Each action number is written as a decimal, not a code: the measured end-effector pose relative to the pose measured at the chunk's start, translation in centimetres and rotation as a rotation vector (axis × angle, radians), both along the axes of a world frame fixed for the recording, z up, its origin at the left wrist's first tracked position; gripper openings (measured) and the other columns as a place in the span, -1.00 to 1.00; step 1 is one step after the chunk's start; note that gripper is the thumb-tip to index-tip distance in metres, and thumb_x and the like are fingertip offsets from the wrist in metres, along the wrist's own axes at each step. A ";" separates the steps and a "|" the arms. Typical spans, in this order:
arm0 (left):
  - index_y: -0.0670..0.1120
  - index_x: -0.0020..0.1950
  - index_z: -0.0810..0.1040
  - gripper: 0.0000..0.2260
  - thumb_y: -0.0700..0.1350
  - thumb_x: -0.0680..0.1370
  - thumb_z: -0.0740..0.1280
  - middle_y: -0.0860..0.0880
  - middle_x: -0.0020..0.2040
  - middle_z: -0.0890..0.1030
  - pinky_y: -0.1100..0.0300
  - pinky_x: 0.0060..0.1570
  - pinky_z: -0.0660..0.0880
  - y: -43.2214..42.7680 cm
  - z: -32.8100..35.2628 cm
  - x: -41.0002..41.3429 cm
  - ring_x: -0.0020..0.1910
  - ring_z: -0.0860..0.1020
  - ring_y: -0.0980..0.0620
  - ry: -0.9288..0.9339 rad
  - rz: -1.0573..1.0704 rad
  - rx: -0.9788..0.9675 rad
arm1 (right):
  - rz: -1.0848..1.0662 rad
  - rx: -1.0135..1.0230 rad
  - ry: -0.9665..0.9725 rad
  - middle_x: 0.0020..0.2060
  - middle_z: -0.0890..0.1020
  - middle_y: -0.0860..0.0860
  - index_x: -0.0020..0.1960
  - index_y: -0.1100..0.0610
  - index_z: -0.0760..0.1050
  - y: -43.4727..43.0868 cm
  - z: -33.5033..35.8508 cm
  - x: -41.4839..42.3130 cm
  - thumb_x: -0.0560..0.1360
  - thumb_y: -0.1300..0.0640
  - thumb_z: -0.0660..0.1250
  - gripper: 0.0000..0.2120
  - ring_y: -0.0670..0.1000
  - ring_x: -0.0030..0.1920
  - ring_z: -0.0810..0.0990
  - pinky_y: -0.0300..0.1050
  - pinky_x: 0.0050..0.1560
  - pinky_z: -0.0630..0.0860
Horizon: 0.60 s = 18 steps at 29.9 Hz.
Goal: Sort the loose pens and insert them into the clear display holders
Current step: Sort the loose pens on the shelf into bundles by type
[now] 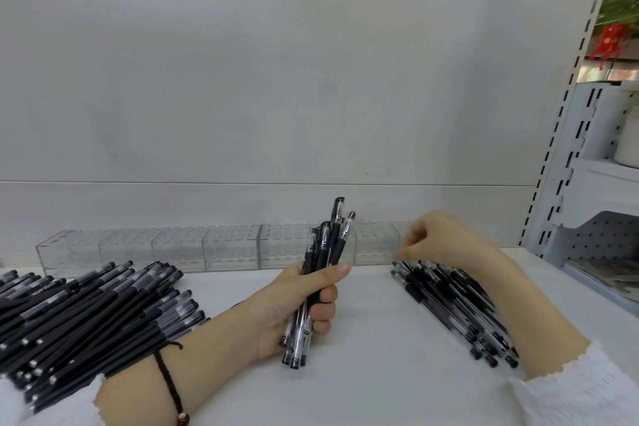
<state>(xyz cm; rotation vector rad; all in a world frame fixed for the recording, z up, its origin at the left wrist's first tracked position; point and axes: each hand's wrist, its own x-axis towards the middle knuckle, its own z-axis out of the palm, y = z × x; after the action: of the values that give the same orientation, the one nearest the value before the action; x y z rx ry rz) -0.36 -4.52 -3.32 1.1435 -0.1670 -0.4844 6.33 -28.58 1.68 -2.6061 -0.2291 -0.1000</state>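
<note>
My left hand (304, 308) grips a bundle of black gel pens (325, 252) upright in the middle of the white shelf. My right hand (439, 239) hovers over the far end of the right pile of clear-barrelled black pens (456, 304). Its fingers are curled, with the tips drawn together just above the pen ends. Whether they pinch a pen is unclear. A row of clear display holders (179, 249) stands along the back panel, and no pens show in them. A bigger pile of matte black pens (86, 315) lies at the left, partly under my left forearm.
The white shelf surface (373, 373) runs between the two piles. A white back panel (276, 79) rises behind the holders. At the right stand slotted uprights and a perforated bracket (594, 242) of a neighbouring shelf.
</note>
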 end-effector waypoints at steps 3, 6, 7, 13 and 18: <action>-0.02 -0.31 0.39 -0.65 -0.08 0.29 0.59 -0.01 -0.44 0.39 0.29 -0.59 0.29 -0.2 -0.1 0.0 -0.60 0.28 0.10 -0.012 0.022 0.030 | -0.054 -0.193 0.034 -0.36 0.61 -0.05 -0.31 0.09 0.59 0.6 -0.7 0.1 0.28 -0.06 0.55 -0.75 -0.04 -0.30 0.56 -0.12 -0.19 0.52; -0.04 -0.24 0.40 -0.64 -0.10 0.31 0.61 -0.02 -0.43 0.41 0.28 -0.58 0.31 -0.6 0.0 0.1 -0.59 0.30 0.09 -0.019 0.053 0.034 | -0.099 -0.293 0.028 -0.32 0.62 -0.06 -0.28 0.06 0.61 1.1 -0.9 -0.1 0.26 -0.11 0.54 -0.74 -0.04 -0.25 0.58 -0.18 -0.26 0.47; -0.05 -0.21 0.40 -0.64 -0.09 0.29 0.59 -0.02 -0.43 0.43 0.28 -0.57 0.32 -0.8 0.1 0.1 -0.58 0.31 0.09 -0.021 0.064 0.045 | -0.104 -0.321 0.029 -0.29 0.63 -0.06 -0.24 0.06 0.63 1.4 -0.9 -0.1 0.26 -0.13 0.54 -0.73 -0.03 -0.21 0.59 -0.20 -0.28 0.44; -0.08 -0.15 0.44 -0.63 -0.06 0.28 0.60 -0.04 -0.39 0.52 0.24 -0.52 0.43 -2.3 0.8 0.2 -0.53 0.45 0.06 -0.015 0.104 0.156 | -0.044 -0.333 0.042 -0.19 0.68 -0.04 -0.17 0.05 0.62 2.5 -1.5 -0.4 0.22 -0.12 0.54 -0.69 -0.02 -0.13 0.64 -0.18 -0.22 0.46; -0.12 -0.09 0.51 -0.79 -0.12 0.44 0.51 -0.04 -0.38 0.58 0.26 -0.50 0.45 -4.0 0.7 1.1 -0.51 0.51 0.06 0.000 0.180 0.093 | 0.029 -0.288 0.050 -0.15 0.62 -0.09 -0.08 -0.02 0.54 2.9 -1.8 -0.5 0.22 -0.11 0.56 -0.64 -0.07 -0.15 0.58 -0.15 -0.15 0.53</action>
<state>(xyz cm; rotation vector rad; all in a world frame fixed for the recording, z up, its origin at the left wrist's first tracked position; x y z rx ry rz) 0.73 -8.47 -2.65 1.2371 -0.0408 -0.3356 5.85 -25.70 -0.08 -2.8862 -0.2816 0.0091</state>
